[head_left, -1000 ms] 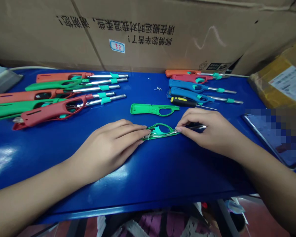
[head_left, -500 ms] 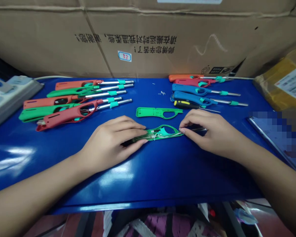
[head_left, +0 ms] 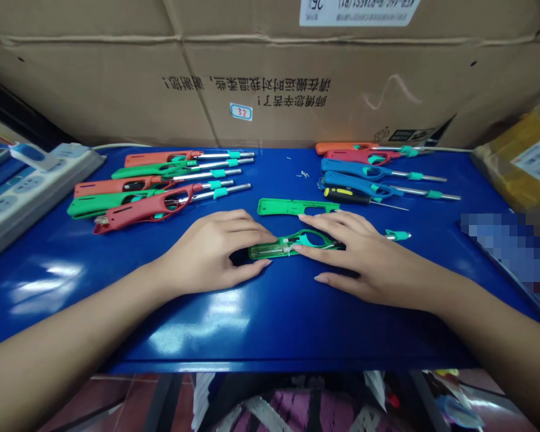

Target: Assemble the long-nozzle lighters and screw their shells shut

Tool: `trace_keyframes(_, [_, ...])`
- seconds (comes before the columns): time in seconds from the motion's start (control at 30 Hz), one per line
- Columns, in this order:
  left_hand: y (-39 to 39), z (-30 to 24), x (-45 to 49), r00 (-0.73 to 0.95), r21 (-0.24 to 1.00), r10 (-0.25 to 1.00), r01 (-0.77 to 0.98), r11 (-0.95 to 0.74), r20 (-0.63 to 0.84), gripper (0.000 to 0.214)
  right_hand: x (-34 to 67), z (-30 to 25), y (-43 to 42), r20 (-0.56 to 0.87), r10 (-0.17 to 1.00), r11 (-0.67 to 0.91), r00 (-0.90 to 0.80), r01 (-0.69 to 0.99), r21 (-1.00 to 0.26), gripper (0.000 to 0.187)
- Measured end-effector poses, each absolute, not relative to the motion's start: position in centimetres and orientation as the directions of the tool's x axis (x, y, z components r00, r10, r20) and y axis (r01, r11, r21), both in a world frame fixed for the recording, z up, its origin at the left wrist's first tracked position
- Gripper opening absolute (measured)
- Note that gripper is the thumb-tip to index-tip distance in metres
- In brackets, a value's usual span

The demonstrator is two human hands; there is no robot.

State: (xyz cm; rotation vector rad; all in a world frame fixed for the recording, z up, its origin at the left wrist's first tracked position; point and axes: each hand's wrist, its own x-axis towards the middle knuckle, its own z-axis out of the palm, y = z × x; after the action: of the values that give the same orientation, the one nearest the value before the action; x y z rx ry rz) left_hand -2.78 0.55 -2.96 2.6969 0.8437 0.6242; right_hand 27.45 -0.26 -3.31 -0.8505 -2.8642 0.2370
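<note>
An opened green lighter half [head_left: 276, 247] with its inner parts showing lies on the blue table [head_left: 270, 324]. My left hand [head_left: 211, 252] rests on its left end, fingers curled over it. My right hand [head_left: 355, 252] lies flat over its trigger loop and metal tube, fingers stretched out and pressing down. The tube's teal-collared tip [head_left: 396, 235] pokes out past my right hand. A loose green cover shell [head_left: 297, 207] lies just behind.
Several assembled red and green lighters [head_left: 162, 180] lie at the back left, several blue, red and orange ones [head_left: 373, 171] at the back right, with a black-and-yellow screwdriver [head_left: 348, 195]. A power strip [head_left: 22, 192] sits left. Cardboard boxes [head_left: 270, 78] wall the back.
My right hand has shifted left from pinching the tube to lying flat over the trigger loop. My left hand has curled onto the lighter's left end. The camera has tilted up slightly.
</note>
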Motion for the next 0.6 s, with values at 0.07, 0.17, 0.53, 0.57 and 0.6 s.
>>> trace_keyframes(0.07, [0.6,-2.9,-2.8,0.738,0.361,0.594,0.485,-0.796,0.319,0.026,27.4,-3.3,-0.2,0.102,0.553,0.825,-0.827,0.526,-0.207,0.047])
trace_keyframes(0.17, [0.6,-2.8,-2.9,0.734,0.367,0.607,0.497,-0.786,0.305,0.026,27.4,-3.1,-0.2,0.133,0.546,0.829,-0.827,0.51,-0.23,0.044])
trace_keyframes(0.53, [0.5,-3.3,-2.7,0.712,0.424,0.636,0.499,-0.756,0.298,0.023,27.5,-3.7,0.9,0.339,0.705,0.709,-0.623,0.62,-0.337,0.038])
trace_keyframes(0.57, [0.5,-3.3,-2.7,0.711,0.43,0.637,0.496,-0.755,0.298,0.023,27.6,-3.9,1.2,0.357,0.731,0.682,-0.581,0.645,-0.345,0.036])
trace_keyframes(0.6, [0.5,-3.4,-2.7,0.711,0.436,0.636,0.491,-0.754,0.298,0.023,27.7,-4.0,1.4,0.363,0.751,0.659,-0.552,0.665,-0.35,0.034])
